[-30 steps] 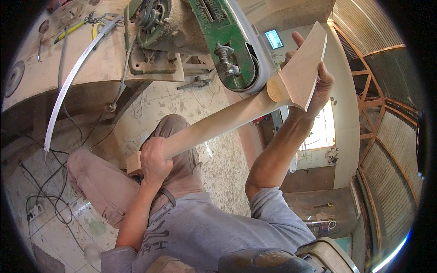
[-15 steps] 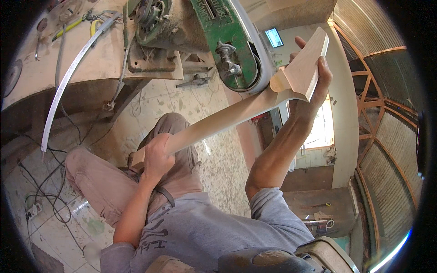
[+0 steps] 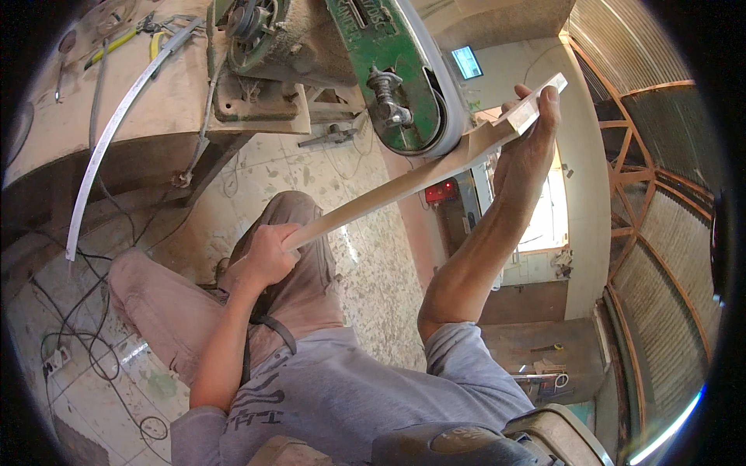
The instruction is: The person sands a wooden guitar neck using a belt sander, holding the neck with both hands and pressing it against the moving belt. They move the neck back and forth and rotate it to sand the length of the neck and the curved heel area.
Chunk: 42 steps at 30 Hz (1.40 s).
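A long pale wooden piece, shaped like a guitar neck, slants up across the view from lower left to upper right. My left hand is wrapped round its lower, narrow end, above my knee. At the upper end my right hand grips the wider, headstock-like part, fingers behind and thumb along the edge. The wood near that end lies against the rounded nose of a green belt sander, where the grey belt wraps round its roller. Whether the belt is running I cannot tell.
A dusty workbench on the left bears pliers and a long pale strip overhanging its edge. Black cables lie on the tiled floor at lower left. A lit screen stands beyond the sander.
The wooden piece has rolled about its length, so its broad headstock face now shows nearly edge-on. My right hand has turned with it and its upper end has dipped slightly.
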### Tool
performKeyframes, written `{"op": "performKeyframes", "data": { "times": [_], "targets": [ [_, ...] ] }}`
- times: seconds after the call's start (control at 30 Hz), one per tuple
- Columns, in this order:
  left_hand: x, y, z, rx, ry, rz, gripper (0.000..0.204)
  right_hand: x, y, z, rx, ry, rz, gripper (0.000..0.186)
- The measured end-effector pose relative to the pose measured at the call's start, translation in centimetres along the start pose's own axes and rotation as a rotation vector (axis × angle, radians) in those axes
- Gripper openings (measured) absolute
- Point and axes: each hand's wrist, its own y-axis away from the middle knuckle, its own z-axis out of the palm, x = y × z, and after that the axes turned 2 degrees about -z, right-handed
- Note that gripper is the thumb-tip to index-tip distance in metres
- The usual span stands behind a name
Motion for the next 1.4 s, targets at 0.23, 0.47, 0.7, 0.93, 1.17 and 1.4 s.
{"op": "performKeyframes", "data": {
  "times": [0.23, 0.47, 0.7, 0.93, 1.17, 1.4],
  "targets": [
    [-0.5, -2.3, -1.9, -0.595, 0.518, -0.283, 0.045, 0.9, 0.1, 0.1, 0.144, 0.122, -0.168, 0.067],
    [-0.4, -1.9, -1.7, -0.596, 0.428, -0.289, 0.046, 1.0, 0.3, 0.3, 0.181, 0.249, -0.129, 0.068],
    [1.2, 1.7, -0.1, 0.202, -0.114, 0.038, 0.021, -2.4, 1.4, 0.6, -0.16, -0.015, 0.004, 0.075],
    [2.2, 3.0, 0.3, 0.478, -0.322, 0.043, 0.028, -0.9, 0.7, -0.3, -0.281, -0.159, -0.066, 0.07],
    [1.5, 2.3, 0.0, 0.369, -0.211, 0.115, 0.029, -1.7, 1.1, 0.2, -0.238, -0.074, -0.032, 0.072],
    [1.1, 0.6, -1.3, -0.068, 0.028, -0.033, 0.029, -1.5, 1.7, 0.8, -0.057, 0.054, 0.058, 0.078]
  ]
}}
